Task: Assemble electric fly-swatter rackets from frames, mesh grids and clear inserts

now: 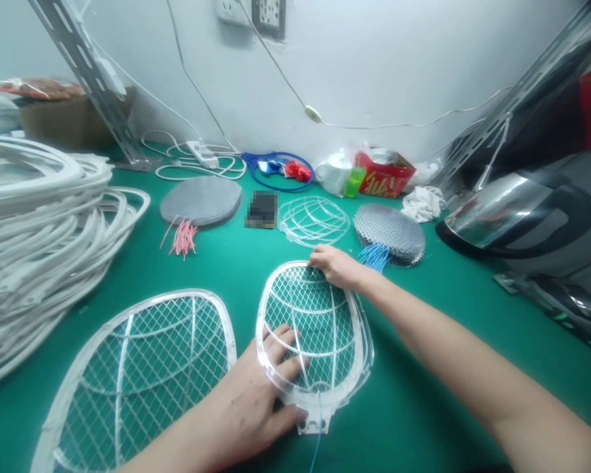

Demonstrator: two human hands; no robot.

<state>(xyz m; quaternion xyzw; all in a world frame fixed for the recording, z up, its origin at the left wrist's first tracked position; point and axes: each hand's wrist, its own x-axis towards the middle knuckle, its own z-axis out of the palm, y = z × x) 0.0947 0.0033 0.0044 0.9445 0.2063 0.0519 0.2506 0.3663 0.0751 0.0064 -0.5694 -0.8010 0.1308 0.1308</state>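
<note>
A white oval electric fly swatter head [315,328] with metal mesh, curved ribs and a blue wire at its bottom tab is between my hands. My left hand [261,394] grips its lower left side, fingers at the mesh and thumb by the tab. At the top rim, my right hand [335,266] is closed on the edge with bent fingers. Left of them lies a second swatter head [152,368], larger in view and partly covered by my left forearm. Beyond my right hand are a loose white ribbed grille [315,221] and a stack of mesh discs [390,233] with blue wires [374,256].
White frames [39,263] are piled at the left. Grey mesh sheets [201,202] with pink wires [183,238] lie further back, beside a dark blurred object [262,210]. A blue oval frame [278,188], a red box [385,174] and a metal kettle [502,213] stand along the wall side.
</note>
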